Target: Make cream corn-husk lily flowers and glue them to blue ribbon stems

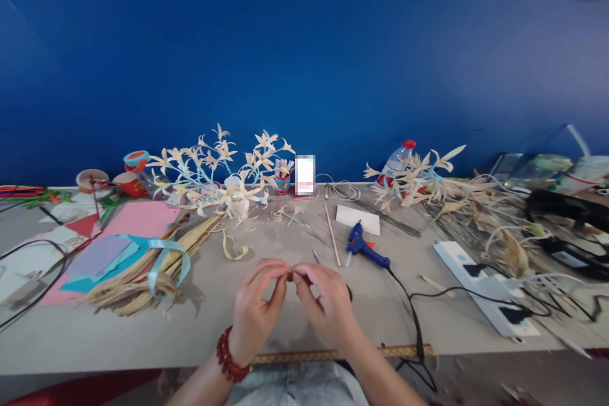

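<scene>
My left hand [257, 307] and my right hand [323, 304] meet above the grey table [209, 317] near its front edge. Their fingertips pinch together on a tiny brownish piece [289, 275], too small to name. A red bead bracelet [228, 355] circles my left wrist. Just beyond my fingers lie a thin metal tool [316, 256] and a wooden stick [332, 235]. A blue glue gun [365, 247] rests to the right of my hands, its black cord trailing off the front edge.
Straw flower sprays [219, 168] stand at the back, more [419, 181] to the right by a plastic bottle [397, 162]. A bundle of dried leaves with light blue ribbon [152, 266] lies left, beside coloured paper sheets [114, 247]. A white power strip [480, 285] lies right.
</scene>
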### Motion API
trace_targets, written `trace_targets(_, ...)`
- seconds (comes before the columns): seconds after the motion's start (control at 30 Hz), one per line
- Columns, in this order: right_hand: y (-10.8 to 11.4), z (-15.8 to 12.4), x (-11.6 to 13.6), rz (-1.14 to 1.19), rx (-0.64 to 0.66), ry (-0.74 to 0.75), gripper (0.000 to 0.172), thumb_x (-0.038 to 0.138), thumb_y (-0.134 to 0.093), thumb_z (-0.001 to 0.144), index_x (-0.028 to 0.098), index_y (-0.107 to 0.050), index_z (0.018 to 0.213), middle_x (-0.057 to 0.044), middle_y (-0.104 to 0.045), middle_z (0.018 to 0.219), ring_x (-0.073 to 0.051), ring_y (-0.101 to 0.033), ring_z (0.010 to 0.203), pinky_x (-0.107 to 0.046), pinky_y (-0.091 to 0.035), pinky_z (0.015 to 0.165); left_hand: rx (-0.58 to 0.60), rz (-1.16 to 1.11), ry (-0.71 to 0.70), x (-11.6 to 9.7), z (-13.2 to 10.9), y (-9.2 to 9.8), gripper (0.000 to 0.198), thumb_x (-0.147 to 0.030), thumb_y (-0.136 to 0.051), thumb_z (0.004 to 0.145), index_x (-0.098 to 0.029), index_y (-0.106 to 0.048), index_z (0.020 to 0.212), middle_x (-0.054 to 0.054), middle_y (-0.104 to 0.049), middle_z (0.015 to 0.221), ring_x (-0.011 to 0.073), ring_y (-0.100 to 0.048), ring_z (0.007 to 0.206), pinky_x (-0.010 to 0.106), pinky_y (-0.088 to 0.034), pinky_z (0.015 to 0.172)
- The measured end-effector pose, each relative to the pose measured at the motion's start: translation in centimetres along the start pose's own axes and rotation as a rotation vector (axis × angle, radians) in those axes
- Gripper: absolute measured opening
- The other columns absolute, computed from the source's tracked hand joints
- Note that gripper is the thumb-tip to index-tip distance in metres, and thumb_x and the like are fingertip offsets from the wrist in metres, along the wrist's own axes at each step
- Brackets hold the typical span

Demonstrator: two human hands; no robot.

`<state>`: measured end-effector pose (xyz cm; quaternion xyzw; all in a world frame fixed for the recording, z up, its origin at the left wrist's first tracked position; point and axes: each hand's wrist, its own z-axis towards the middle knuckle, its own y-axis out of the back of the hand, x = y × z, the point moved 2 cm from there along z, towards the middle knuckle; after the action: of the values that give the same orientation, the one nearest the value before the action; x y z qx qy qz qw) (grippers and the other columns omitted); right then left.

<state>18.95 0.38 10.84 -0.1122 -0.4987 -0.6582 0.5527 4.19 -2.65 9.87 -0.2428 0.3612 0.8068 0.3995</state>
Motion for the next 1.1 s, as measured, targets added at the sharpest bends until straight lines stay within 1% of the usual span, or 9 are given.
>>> trace_targets(0.13, -0.1, -0.5, -0.7, 0.16, 0.04, -0.124, 0.013, 0.018, -0.051, 0.088, 0.021, -0.064, 0.093, -0.002, -0.068, 0.074, -0.014, -0.062, 0.063, -0.019, -0.042, 0.048, 0.086, -0.235, 0.23, 0.8, 0.1, 0.1, 0.01, -0.021, -0.058, 0.086, -0.018, -0.067, 0.082, 0.005, -0.07, 0.08, 0.0179, -0.066, 0.077, 0.029, -0.054, 0.071)
trace_targets(0.27, -0.4, -1.0, -1.7, 0.276, -0.001, -0.163, 0.012, 0.023, -0.056, 0.088, 0.019, -0.066, 0.093, -0.003, -0.067, 0.075, -0.013, -0.06, 0.063, -0.019, -0.045, 0.051, 0.17, -0.49, 0.481, 1.6, -0.1, 0.0, 0.014, -0.028, -0.063, 0.084, -0.016, -0.067, 0.081, 0.004, -0.067, 0.075, 0.015, -0.061, 0.069, 0.026, -0.051, 0.065)
trace_targets(0.37, -0.9, -1.1, -2.4, 0.377, -0.004, -0.198, 0.013, 0.027, -0.058, 0.088, 0.019, -0.067, 0.091, -0.002, -0.067, 0.074, -0.013, -0.059, 0.062, -0.02, -0.046, 0.051, 0.226, -0.595, 0.583, 1.7, -0.2, -0.1, 0.019, -0.034, -0.068, 0.079, -0.015, -0.068, 0.078, 0.004, -0.065, 0.072, 0.0153, -0.059, 0.069, 0.027, -0.05, 0.066)
trace_targets(0.5, -1.2, -1.0, -2.8, 0.447, 0.049, -0.179, 0.014, 0.027, -0.059, 0.088, 0.019, -0.069, 0.093, -0.002, -0.07, 0.076, -0.013, -0.062, 0.063, -0.021, -0.048, 0.054, 0.313, -0.702, 0.663, 1.8, -0.1, -0.3, 0.021, -0.036, -0.071, 0.076, -0.016, -0.067, 0.076, 0.003, -0.063, 0.07, 0.0151, -0.057, 0.068, 0.027, -0.048, 0.068)
trace_targets(0.63, -0.7, -0.8, -2.8, 0.308, 0.019, -0.04, 0.012, 0.023, -0.059, 0.088, 0.021, -0.07, 0.09, -0.002, -0.07, 0.075, -0.014, -0.062, 0.065, -0.023, -0.048, 0.061, 0.373, -0.755, 0.713, 2.1, 0.1, -0.8, 0.02, -0.035, -0.073, 0.075, -0.016, -0.068, 0.076, 0.003, -0.064, 0.07, 0.0146, -0.057, 0.068, 0.026, -0.046, 0.068)
trace_targets(0.73, -0.5, -0.9, -3.1, 0.249, 0.003, -0.012, 0.012, 0.02, -0.058, 0.087, 0.021, -0.07, 0.087, -0.001, -0.069, 0.072, -0.013, -0.062, 0.065, -0.022, -0.047, 0.062, 0.412, -0.777, 0.733, 2.4, 0.2, -1.3, 0.021, -0.036, -0.074, 0.074, -0.016, -0.069, 0.076, 0.003, -0.064, 0.07, 0.0144, -0.057, 0.068, 0.026, -0.045, 0.068)
trace_targets(0.83, -0.6, -1.1, -3.5, 0.252, -0.042, -0.046, 0.01, 0.018, -0.059, 0.083, 0.019, -0.069, 0.083, 0.0, -0.068, 0.068, -0.013, -0.061, 0.06, -0.021, -0.045, 0.059, 0.461, -0.825, 0.768, 2.6, 0.2, -1.8, 0.024, -0.037, -0.075, 0.072, -0.015, -0.068, 0.077, 0.002, -0.064, 0.069, 0.0132, -0.056, 0.066, 0.024, -0.043, 0.066)
trace_targets(0.93, -1.0, -1.4, -4.1, 0.287, -0.077, -0.106, 0.01, 0.017, -0.059, 0.081, 0.018, -0.068, 0.077, 0.0, -0.067, 0.065, -0.013, -0.059, 0.058, -0.021, -0.045, 0.056, 0.477, -0.855, 0.795, 2.7, 0.0, -2.3, 0.027, -0.04, -0.078, 0.068, -0.016, -0.067, 0.074, -0.001, -0.06, 0.062, 0.0114, -0.053, 0.06, 0.023, -0.041, 0.061)
trace_targets(1.1, -1.7, -1.8, -5.2, 0.478, -0.141, -0.262, 0.007, 0.022, -0.06, 0.082, 0.017, -0.064, 0.079, 0.0, -0.064, 0.063, -0.012, -0.058, 0.054, -0.02, -0.044, 0.05, 0.474, -0.808, 0.776, 3.0, -0.9, -2.5, 0.032, -0.044, -0.078, 0.067, -0.015, -0.065, 0.07, -0.001, -0.059, 0.059, 0.011, -0.05, 0.057, 0.024, -0.04, 0.059)
